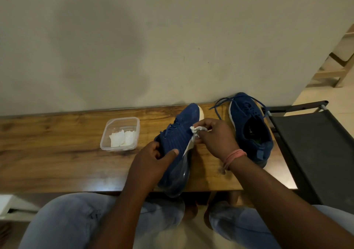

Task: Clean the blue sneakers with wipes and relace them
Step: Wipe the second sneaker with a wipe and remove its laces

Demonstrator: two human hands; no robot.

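Note:
Two blue sneakers are on a wooden table (57,164). The near sneaker (179,133) lies tilted on its side, toe toward the wall, its white sole facing right. My left hand (153,160) grips it around the heel and collar. My right hand (216,135) pinches a crumpled white wipe (196,131) against the sneaker's upper edge by the sole. The second sneaker (249,126) stands upright at the right, its blue laces (218,107) loose and trailing over the table.
A clear plastic container (107,139) with folded white wipes (123,138) sits left of the sneakers. A plain wall rises right behind the table. A dark chair (314,153) stands at the table's right end. My knees in jeans are under the front edge.

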